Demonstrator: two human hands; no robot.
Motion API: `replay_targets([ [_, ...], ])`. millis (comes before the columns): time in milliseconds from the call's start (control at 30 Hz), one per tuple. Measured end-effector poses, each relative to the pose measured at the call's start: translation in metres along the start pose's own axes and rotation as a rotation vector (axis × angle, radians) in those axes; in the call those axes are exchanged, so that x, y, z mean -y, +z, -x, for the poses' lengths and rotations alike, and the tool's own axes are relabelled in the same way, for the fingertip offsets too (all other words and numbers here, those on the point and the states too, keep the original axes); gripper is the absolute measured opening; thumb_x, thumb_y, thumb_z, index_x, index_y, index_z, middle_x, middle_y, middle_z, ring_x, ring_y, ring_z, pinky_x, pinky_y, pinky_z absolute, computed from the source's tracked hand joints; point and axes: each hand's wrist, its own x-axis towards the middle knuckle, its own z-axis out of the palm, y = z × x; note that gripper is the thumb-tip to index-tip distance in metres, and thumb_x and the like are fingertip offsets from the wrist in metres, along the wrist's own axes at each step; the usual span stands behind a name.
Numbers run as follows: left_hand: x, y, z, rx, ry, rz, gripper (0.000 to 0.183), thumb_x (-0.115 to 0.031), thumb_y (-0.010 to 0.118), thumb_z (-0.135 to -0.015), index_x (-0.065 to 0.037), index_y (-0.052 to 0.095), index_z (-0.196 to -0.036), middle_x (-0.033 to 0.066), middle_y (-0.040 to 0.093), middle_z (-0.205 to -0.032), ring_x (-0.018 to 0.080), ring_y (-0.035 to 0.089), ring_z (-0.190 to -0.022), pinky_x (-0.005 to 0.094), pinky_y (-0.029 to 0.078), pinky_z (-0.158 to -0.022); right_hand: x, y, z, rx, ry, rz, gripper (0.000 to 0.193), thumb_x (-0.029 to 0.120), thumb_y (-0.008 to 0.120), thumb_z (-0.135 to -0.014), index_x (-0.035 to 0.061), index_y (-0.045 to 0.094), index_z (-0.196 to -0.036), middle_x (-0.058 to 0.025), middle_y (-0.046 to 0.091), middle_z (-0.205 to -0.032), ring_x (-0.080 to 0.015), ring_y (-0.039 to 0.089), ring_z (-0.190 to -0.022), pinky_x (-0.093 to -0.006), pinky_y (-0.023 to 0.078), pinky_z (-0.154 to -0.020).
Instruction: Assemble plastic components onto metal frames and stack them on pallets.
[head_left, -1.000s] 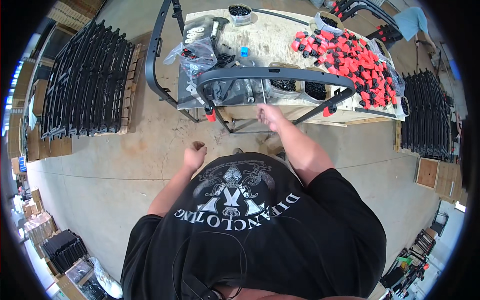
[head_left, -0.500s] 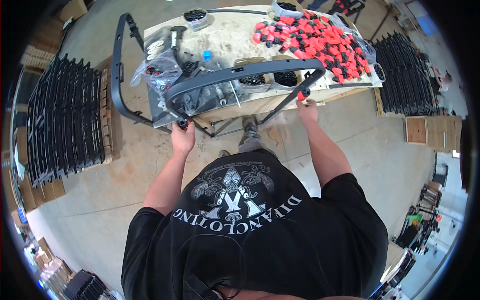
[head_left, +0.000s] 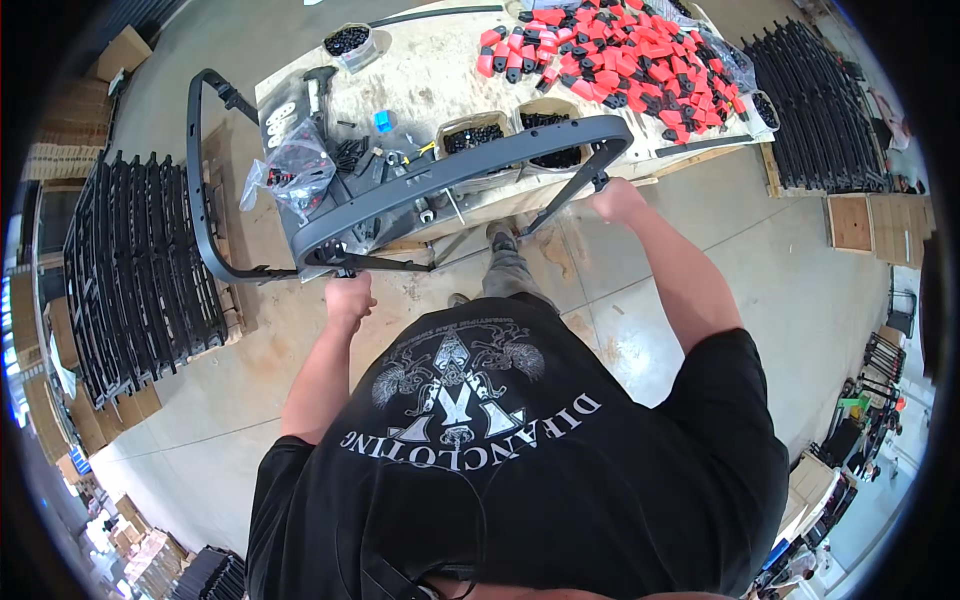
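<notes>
A black tubular metal frame [head_left: 470, 170] with rounded corners stands upright at the near edge of the workbench. My left hand [head_left: 349, 302] is closed around a small plastic piece at the frame's lower left corner; only its black end [head_left: 345, 272] shows. On the other side, my right hand [head_left: 618, 202] is closed just below the frame's right corner, where a black tip [head_left: 600, 182] sticks out above the fingers. Red parts of both pieces are now covered by my fingers. A second bent frame bar [head_left: 203, 190] rises left of the bench.
On the bench [head_left: 420, 60] lie a heap of red-and-black plastic pieces [head_left: 640, 60], tubs of black parts [head_left: 470, 137], a hammer [head_left: 318, 90], a plastic bag [head_left: 298, 165] and wrenches [head_left: 424, 205]. Stacked black frames stand left [head_left: 140, 280] and right [head_left: 810, 110].
My view has shifted, and the frame's near bar sits lower on the left. Both hands have closed further over the red-and-black pieces, hiding the red that showed before.
</notes>
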Motion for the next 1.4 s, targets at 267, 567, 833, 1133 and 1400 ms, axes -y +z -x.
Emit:
replay_targets([
  [267,0.040,0.005,-0.019,0.169,0.072,0.650,0.019,-0.020,0.070,-0.088,-0.007,0.061,-0.077,0.0036,0.057,-0.069,0.0150,0.055,-0.057,0.0295,0.042,-0.050,-0.004,0.036,-0.003,-0.019,-0.273,-1.167,0.019,0.022,0.077,-0.083,0.0097,0.063,-0.079,0.0007,0.058,-0.069,-0.0105,0.052,-0.057,-0.0262,0.038,-0.050],
  [567,0.002,-0.031,-0.004,0.440,-0.334,0.574,0.027,-0.023,0.068,-0.093,-0.015,0.048,-0.077,-0.0025,0.041,-0.064,0.0070,0.033,-0.046,0.0234,0.025,-0.039,0.028,-0.033,0.048,0.206,0.138,-0.811,0.043,0.035,0.086,-0.079,0.0146,0.051,-0.065,0.0026,0.046,-0.060,-0.0079,0.035,-0.046,-0.0256,0.023,-0.041],
  [833,-0.020,-0.044,0.029,0.492,-0.350,0.583,0.035,-0.035,0.069,-0.095,-0.015,0.045,-0.079,-0.0020,0.042,-0.065,0.0053,0.027,-0.042,0.0214,0.019,-0.034,0.018,-0.020,0.040,0.143,0.124,-0.738,0.036,0.027,0.086,-0.078,0.0114,0.054,-0.069,0.0006,0.047,-0.060,-0.0094,0.037,-0.044,-0.0274,0.025,-0.040],
  [1133,0.041,0.018,0.017,-0.541,0.490,0.006,0.064,-0.027,0.071,-0.079,0.005,0.051,-0.131,0.0272,0.070,-0.098,0.0406,0.070,-0.091,0.0469,0.054,-0.084,0.002,0.030,0.010,-0.407,-0.105,-0.426,0.040,0.031,0.083,-0.071,-0.0010,0.066,-0.090,-0.0106,0.065,-0.074,-0.0214,0.061,-0.060,-0.0391,0.049,-0.055],
  [1400,0.074,-0.004,-0.018,-0.235,0.679,-0.103,0.099,-0.033,0.085,-0.072,0.006,0.036,-0.147,0.0212,0.065,-0.116,0.0319,0.064,-0.106,0.0380,0.050,-0.096,-0.012,0.039,-0.004,-0.423,-0.146,-0.389,0.043,0.028,0.083,-0.071,0.0002,0.067,-0.100,-0.0152,0.072,-0.093,-0.0276,0.069,-0.087,-0.0395,0.053,-0.080],
])
